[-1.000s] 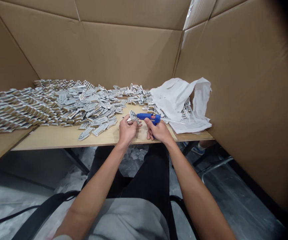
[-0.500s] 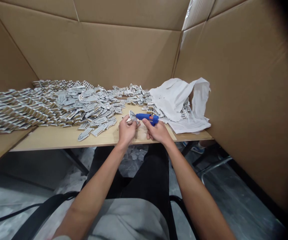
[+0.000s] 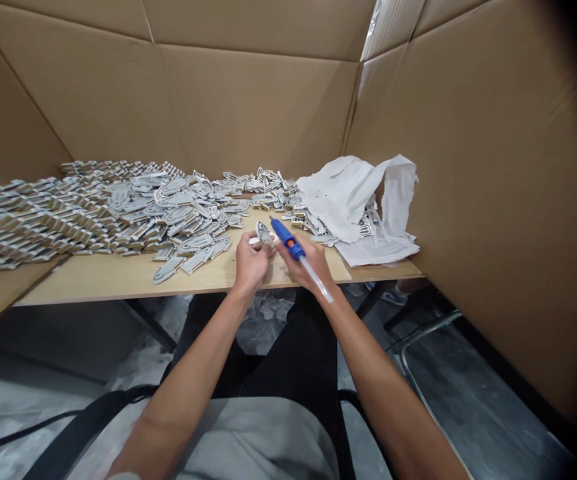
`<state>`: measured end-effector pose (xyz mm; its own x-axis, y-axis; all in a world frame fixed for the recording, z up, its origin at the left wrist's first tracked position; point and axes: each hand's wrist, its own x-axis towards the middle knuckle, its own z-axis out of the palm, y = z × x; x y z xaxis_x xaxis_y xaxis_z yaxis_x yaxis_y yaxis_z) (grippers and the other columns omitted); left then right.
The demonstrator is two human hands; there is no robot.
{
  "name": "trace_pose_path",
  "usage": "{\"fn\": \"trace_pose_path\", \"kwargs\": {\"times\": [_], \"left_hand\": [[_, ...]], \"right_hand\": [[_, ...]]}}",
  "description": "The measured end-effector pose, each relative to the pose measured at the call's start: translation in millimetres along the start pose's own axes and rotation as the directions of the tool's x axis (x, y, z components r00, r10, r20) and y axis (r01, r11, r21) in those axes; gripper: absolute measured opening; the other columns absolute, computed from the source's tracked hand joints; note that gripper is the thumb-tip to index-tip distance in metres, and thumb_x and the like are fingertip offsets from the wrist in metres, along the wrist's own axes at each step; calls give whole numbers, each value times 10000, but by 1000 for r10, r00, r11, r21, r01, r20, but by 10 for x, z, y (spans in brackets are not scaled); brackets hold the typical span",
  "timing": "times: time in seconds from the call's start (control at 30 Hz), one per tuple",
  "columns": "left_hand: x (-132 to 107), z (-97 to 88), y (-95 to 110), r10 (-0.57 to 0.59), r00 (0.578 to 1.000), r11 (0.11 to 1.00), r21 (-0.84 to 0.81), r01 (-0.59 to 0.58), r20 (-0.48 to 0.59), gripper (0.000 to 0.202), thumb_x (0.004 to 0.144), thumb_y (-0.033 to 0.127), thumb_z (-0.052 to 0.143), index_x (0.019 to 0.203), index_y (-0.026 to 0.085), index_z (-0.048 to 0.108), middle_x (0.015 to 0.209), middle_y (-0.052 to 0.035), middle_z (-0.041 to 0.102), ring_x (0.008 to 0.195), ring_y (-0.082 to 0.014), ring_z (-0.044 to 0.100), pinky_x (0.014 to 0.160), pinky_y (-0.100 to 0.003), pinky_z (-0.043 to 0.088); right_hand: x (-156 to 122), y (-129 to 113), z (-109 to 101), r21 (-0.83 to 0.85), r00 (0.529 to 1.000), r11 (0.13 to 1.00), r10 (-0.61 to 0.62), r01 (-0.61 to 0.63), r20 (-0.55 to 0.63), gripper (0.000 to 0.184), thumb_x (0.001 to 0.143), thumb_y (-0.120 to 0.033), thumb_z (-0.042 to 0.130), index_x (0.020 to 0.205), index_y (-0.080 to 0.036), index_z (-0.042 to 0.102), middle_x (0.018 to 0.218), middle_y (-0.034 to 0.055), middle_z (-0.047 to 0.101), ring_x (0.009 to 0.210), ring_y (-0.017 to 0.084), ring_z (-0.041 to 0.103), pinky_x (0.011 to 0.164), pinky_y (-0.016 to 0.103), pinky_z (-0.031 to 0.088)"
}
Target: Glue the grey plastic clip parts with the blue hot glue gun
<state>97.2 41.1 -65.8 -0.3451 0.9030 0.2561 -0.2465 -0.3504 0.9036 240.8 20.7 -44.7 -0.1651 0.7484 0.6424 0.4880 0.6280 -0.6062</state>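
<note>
My left hand (image 3: pixel 249 263) is closed on a small grey cut-out piece (image 3: pixel 263 233), held just above the front of the wooden table (image 3: pixel 118 283). My right hand (image 3: pixel 304 265) grips a blue glue gun (image 3: pixel 286 240) with a white glue stick (image 3: pixel 317 281) jutting from its back toward me. The gun's nozzle points up and left, close to the piece in my left hand.
A large heap of grey cut-out pieces (image 3: pixel 93 207) covers the left and back of the table. A crumpled white bag (image 3: pixel 358 200) lies at the right. Cardboard walls (image 3: pixel 468 167) enclose the table on three sides. My legs and chair sit below.
My right hand has turned the glue gun from lying sideways to pointing its nozzle at the piece, and the glue stick now shows. My left hand has stayed in place.
</note>
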Motion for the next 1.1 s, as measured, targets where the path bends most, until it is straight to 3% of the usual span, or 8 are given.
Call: {"fn": "trace_pose_path", "kwargs": {"times": [0.07,0.13,0.23,0.4,0.63,0.83,1.1], "left_hand": [[-4,15,4,-47,998,998,-47,46,-33,440,724,256,838,985,230,485,833,-16,748,694,-164,731,705,-287,581],[-13,15,27,-56,998,998,-29,55,-17,431,748,301,841,958,232,471,831,-21,752,669,-156,720,682,-272,565],[-32,-11,89,41,999,998,54,-39,-26,311,782,355,816,883,204,564,783,-26,736,670,-142,683,652,-234,510],[-41,-66,155,184,975,979,108,-171,-122,258,818,378,782,720,180,649,706,-3,655,678,-130,596,660,-231,468],[-47,-52,143,162,985,983,100,-155,-65,351,839,423,775,647,195,589,626,18,545,586,-119,489,574,-242,401],[-76,-36,171,184,982,977,117,-179,-36,353,853,380,736,610,196,556,597,24,488,571,-115,431,552,-250,335],[-76,-54,149,207,978,968,147,-203,-13,372,861,410,727,619,196,545,607,29,461,582,-119,403,568,-261,319]], "right_hand": [[8,4,-7,92,990,988,131,-126,-57,500,942,-709,583,771,-239,563,701,45,653,692,200,641,677,274,503],[35,28,-19,226,964,940,266,-256,-17,577,924,-782,537,737,-236,564,604,28,618,573,179,620,578,269,501],[88,87,-47,417,930,836,359,-357,78,670,872,-878,491,722,-229,560,611,38,639,469,151,589,447,261,458],[102,134,-113,538,926,757,344,-371,154,704,812,-922,528,740,-222,562,672,35,658,455,128,594,405,241,464],[51,120,-119,504,906,767,238,-396,349,687,830,-885,568,709,-209,582,592,13,620,419,126,589,376,225,450],[60,148,-108,515,902,764,201,-389,383,661,852,-845,595,694,-204,574,566,5,613,404,125,598,363,219,442],[62,141,-101,471,893,780,243,-412,379,667,847,-847,599,683,-201,582,552,4,616,397,121,594,359,214,443]]}}
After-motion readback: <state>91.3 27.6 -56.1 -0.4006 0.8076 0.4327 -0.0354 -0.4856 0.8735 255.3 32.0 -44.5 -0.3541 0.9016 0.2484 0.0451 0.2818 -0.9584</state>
